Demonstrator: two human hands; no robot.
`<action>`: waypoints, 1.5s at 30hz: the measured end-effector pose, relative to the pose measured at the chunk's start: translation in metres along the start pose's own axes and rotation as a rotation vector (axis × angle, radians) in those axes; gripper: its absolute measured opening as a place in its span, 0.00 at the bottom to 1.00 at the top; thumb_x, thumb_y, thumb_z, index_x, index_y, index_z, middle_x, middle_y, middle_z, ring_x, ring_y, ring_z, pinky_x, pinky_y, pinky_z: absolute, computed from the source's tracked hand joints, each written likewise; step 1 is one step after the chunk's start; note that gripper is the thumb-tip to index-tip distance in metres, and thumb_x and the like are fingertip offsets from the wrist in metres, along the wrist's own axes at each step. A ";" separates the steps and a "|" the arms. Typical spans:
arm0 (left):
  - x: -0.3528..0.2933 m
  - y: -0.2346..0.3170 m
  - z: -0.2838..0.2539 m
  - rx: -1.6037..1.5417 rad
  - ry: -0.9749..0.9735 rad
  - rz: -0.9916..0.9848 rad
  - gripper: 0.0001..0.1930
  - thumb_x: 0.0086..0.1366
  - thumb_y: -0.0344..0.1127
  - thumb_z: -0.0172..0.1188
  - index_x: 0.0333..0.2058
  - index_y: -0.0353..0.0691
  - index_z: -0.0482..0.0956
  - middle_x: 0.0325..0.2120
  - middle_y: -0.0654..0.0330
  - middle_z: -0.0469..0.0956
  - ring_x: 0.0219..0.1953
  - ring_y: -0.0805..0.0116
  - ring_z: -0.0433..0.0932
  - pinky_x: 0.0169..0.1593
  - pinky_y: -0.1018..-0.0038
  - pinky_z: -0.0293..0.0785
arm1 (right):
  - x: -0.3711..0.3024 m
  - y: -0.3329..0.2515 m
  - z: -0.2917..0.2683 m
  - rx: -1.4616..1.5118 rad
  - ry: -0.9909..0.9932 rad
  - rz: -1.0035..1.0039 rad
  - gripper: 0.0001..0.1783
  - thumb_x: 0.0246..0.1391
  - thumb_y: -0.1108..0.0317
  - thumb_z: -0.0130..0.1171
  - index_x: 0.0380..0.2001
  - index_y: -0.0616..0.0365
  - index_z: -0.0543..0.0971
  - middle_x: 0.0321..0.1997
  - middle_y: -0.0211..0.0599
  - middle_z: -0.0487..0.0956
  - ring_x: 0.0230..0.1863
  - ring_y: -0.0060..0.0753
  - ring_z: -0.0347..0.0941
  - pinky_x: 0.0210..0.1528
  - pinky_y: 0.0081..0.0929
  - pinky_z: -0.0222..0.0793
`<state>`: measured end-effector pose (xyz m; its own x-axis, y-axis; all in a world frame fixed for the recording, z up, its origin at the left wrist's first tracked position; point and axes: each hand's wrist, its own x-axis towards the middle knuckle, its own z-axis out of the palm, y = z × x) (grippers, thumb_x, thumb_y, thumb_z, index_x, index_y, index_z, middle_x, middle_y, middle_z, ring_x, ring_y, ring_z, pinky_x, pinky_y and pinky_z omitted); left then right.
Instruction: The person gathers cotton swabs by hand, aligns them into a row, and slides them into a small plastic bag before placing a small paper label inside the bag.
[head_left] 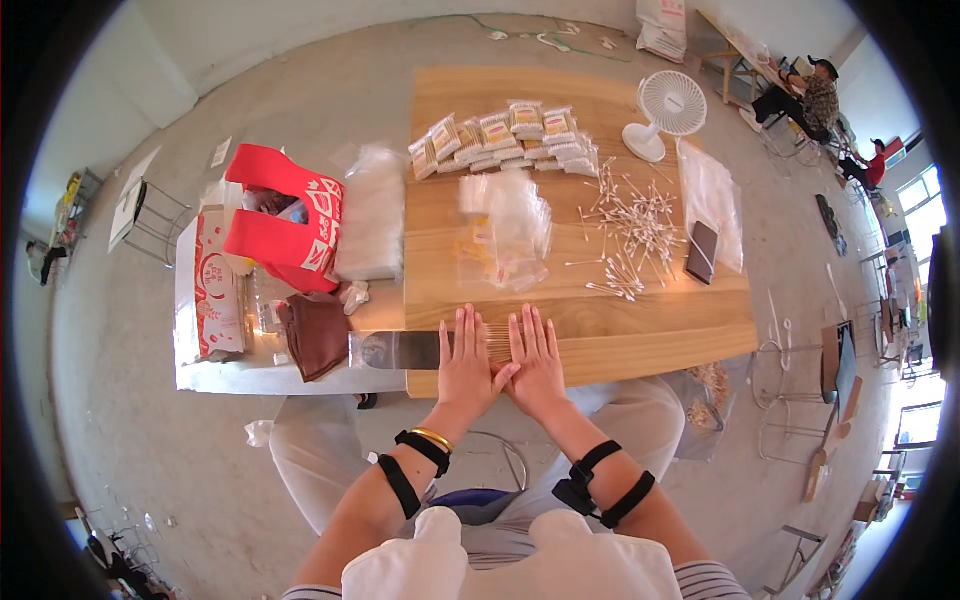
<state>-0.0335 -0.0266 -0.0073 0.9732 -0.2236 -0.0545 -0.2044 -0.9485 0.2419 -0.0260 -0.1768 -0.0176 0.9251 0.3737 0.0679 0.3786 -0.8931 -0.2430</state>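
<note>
Both of my hands lie palm down at the near edge of the wooden table [600, 340], fingers stretched forward and thumbs meeting. Between my left hand [468, 360] and my right hand [536, 362] shows a row of thin wooden sticks [497, 342], partly hidden under the fingers. A clear plastic bag with a dark part [385, 350] reaches from the left up to my left hand. Ahead of the hands are flat clear bags [520, 225], some with yellow print. To their right, cotton swabs [635, 225] lie in a loose, scattered heap.
Filled swab packs [497, 130] are piled at the back. A white fan [670, 105], a phone [702, 250] and a clear plastic sheet [715, 190] are on the right. Leftward lie a red bag [285, 215], a plastic bag stack [372, 220], a brown pouch [316, 335] and a printed box [218, 285].
</note>
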 end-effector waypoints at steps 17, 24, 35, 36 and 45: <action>-0.013 -0.009 -0.008 0.017 0.019 0.223 0.42 0.72 0.63 0.37 0.70 0.32 0.50 0.73 0.51 0.48 0.76 0.59 0.42 0.75 0.53 0.33 | -0.005 0.022 -0.026 0.321 -0.007 -0.007 0.47 0.54 0.56 0.63 0.72 0.57 0.54 0.76 0.47 0.53 0.77 0.48 0.44 0.77 0.52 0.36; -0.004 0.001 -0.006 0.007 -0.001 0.241 0.41 0.72 0.61 0.38 0.71 0.33 0.48 0.73 0.52 0.47 0.76 0.58 0.42 0.75 0.52 0.35 | 0.000 0.025 -0.029 0.202 0.035 -0.027 0.44 0.53 0.58 0.63 0.70 0.53 0.58 0.74 0.44 0.57 0.76 0.49 0.47 0.76 0.55 0.39; -0.007 0.002 0.020 -0.214 0.172 0.223 0.46 0.60 0.60 0.56 0.70 0.38 0.55 0.71 0.51 0.54 0.74 0.52 0.45 0.75 0.51 0.35 | 0.021 0.193 -0.023 0.251 0.331 0.292 0.13 0.57 0.69 0.54 0.42 0.58 0.82 0.41 0.49 0.80 0.44 0.54 0.75 0.50 0.46 0.71; -0.006 0.005 0.016 -0.192 0.120 0.265 0.45 0.60 0.57 0.58 0.70 0.37 0.56 0.71 0.49 0.51 0.75 0.52 0.44 0.75 0.53 0.34 | 0.022 0.199 -0.022 0.073 0.312 0.344 0.13 0.55 0.67 0.58 0.43 0.57 0.82 0.42 0.49 0.80 0.45 0.51 0.75 0.49 0.44 0.71; -0.017 -0.005 -0.007 -0.276 -0.018 0.182 0.53 0.60 0.55 0.58 0.72 0.31 0.39 0.73 0.49 0.42 0.76 0.58 0.38 0.76 0.55 0.32 | 0.036 0.202 -0.002 0.010 0.277 0.208 0.04 0.57 0.70 0.57 0.34 0.55 0.72 0.36 0.37 0.73 0.43 0.43 0.71 0.50 0.43 0.62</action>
<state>-0.0480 -0.0166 -0.0007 0.9207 -0.3903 -0.0026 -0.3362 -0.7963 0.5029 0.0840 -0.3446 -0.0626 0.9561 0.1004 0.2754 0.1819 -0.9399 -0.2888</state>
